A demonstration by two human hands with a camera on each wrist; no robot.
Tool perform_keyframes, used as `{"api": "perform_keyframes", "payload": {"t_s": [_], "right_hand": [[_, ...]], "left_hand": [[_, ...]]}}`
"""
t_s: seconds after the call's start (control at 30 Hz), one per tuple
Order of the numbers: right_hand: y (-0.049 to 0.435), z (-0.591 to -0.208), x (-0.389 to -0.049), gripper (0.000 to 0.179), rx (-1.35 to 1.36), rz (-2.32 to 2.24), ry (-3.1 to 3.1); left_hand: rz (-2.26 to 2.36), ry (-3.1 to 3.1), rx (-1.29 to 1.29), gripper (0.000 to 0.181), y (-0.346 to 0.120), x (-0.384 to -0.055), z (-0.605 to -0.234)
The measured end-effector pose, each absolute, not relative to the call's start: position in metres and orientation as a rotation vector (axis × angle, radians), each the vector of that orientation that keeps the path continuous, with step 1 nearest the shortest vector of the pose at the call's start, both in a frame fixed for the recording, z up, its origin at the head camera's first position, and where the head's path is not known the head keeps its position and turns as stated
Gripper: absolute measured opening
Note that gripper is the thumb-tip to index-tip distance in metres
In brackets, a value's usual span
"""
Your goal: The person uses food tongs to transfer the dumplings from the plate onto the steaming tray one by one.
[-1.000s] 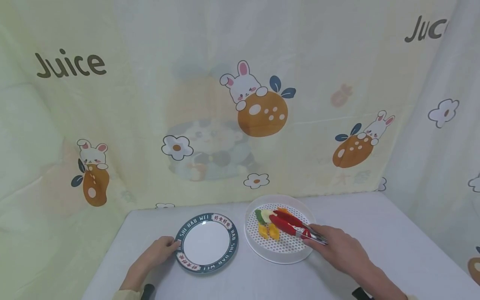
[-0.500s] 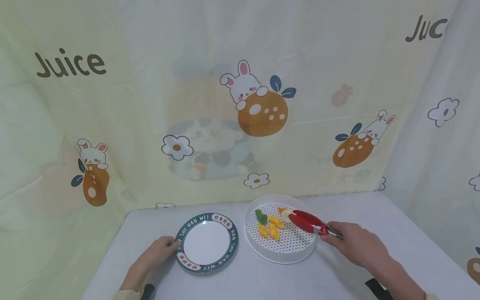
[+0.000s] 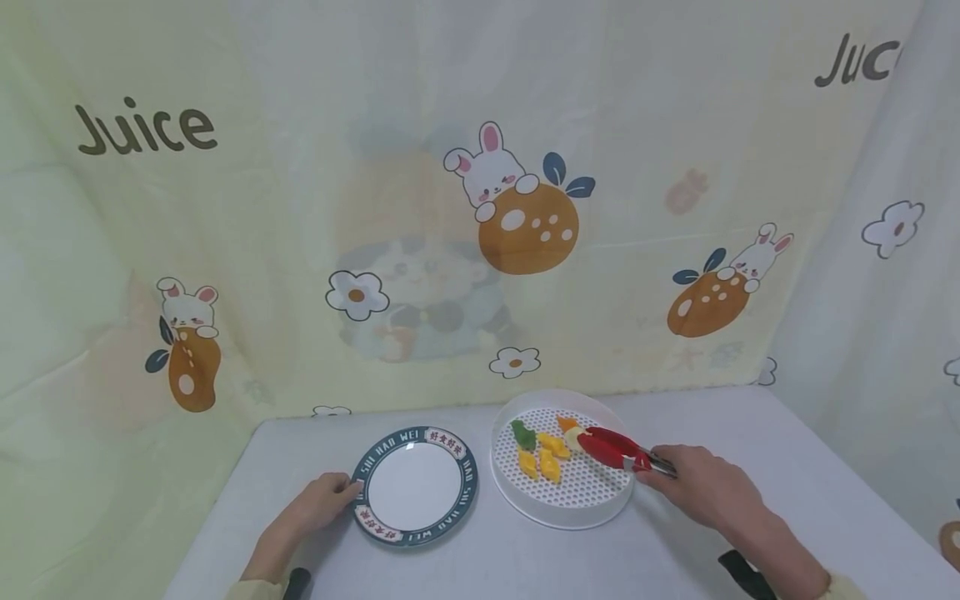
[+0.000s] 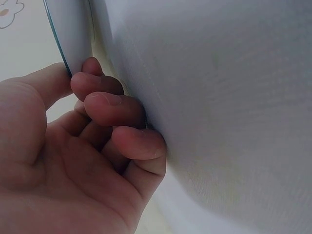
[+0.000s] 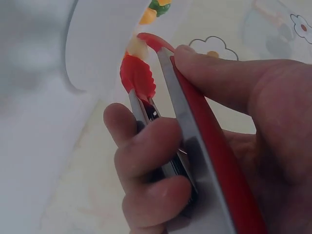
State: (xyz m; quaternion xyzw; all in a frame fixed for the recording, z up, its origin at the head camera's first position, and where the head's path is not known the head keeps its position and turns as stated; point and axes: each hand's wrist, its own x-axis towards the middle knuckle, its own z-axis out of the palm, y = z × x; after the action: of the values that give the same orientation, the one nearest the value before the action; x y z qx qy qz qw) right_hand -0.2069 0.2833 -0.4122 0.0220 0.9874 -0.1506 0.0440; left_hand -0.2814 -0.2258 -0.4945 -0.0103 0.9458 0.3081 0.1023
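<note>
My left hand (image 3: 324, 500) pinches the left rim of a round white plate (image 3: 414, 486) with a dark teal lettered border; in the left wrist view the thumb lies on the plate's edge (image 4: 68, 34) and the fingers curl beneath. My right hand (image 3: 708, 487) grips red-tipped metal tongs (image 3: 611, 450). Between the tongs' tips is a small cream-coloured piece (image 3: 573, 439), low over a white perforated steamer basket (image 3: 562, 515). In the basket lie several yellow dumpling-shaped pieces (image 3: 550, 467), a green piece (image 3: 523, 434) and an orange one (image 3: 567, 423).
Plate and basket stand side by side on a white-covered table (image 3: 480, 567), with a narrow gap between them. Behind the table hangs a printed curtain (image 3: 420, 200) with rabbits, fruit and flowers. Another curtain (image 3: 862, 333) hangs along the right side.
The tongs and the cream-coloured piece have moved right across the basket, away from the green piece, then slightly back left. The left hand and the plate have stayed in place.
</note>
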Motion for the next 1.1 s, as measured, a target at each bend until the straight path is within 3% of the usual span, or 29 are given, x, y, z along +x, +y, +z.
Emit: {"api": "perform_keyframes", "payload": {"t_s": [0.3, 0.7, 1.1], "right_hand": [[0.283, -0.416, -0.213, 0.066, 0.073, -0.449, 2.968], [0.28, -0.411, -0.211, 0.068, 0.078, -0.425, 2.968], [0.244, -0.42, -0.199, 0.116, 0.178, -0.72, 2.951]], "left_hand": [[0.901, 2.798, -0.045, 0.033, -0.224, -0.28, -0.491], [0.899, 2.796, -0.043, 0.033, -0.224, -0.28, -0.493], [0.886, 2.805, -0.033, 0.033, -0.224, -0.28, -0.492]]}}
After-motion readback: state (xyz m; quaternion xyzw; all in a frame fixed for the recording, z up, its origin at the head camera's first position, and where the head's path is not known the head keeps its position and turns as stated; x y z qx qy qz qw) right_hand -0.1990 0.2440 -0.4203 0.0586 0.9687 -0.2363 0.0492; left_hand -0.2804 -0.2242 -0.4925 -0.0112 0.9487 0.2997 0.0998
